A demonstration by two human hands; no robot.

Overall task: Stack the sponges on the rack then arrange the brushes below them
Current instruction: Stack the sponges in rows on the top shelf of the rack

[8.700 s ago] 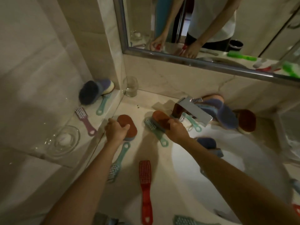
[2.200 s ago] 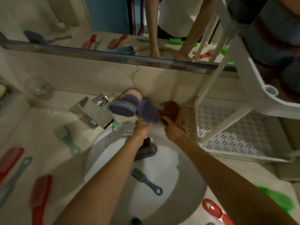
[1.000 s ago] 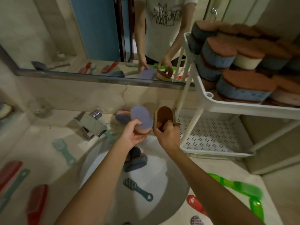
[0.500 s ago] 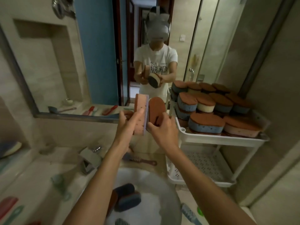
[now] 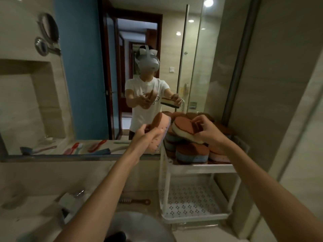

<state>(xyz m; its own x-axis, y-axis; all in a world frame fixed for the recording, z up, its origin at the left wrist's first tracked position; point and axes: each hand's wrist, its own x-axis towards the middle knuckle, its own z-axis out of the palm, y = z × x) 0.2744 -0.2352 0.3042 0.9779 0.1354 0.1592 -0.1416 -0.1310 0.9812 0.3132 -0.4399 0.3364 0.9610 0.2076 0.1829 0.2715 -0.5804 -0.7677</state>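
Standing on beige counter [image 5: 26,215] below wall mirror [image 5: 78,84]: white rack [image 5: 197,167], sponges [image 5: 192,152] piled on top shelf. Right hand [image 5: 208,131] grips cream sponge [image 5: 183,130] over pile; left hand [image 5: 148,137] grips pink sponge [image 5: 161,126] beside rack. Brush [image 5: 134,201] lies behind sink [image 5: 139,226].

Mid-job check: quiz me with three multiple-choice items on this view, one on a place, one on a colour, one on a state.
1. Where does the right hand hold its cream sponge? A. in the sink B. over the stacked sponges on the rack C. on the counter
2. The left hand grips a tilted sponge; its foam is: A. pink B. green C. black
3. The rack's lower shelf shows: A. brushes B. sponges C. nothing on it
Key: B, held above the pile; A, its side is pink; C, bare perforated floor.
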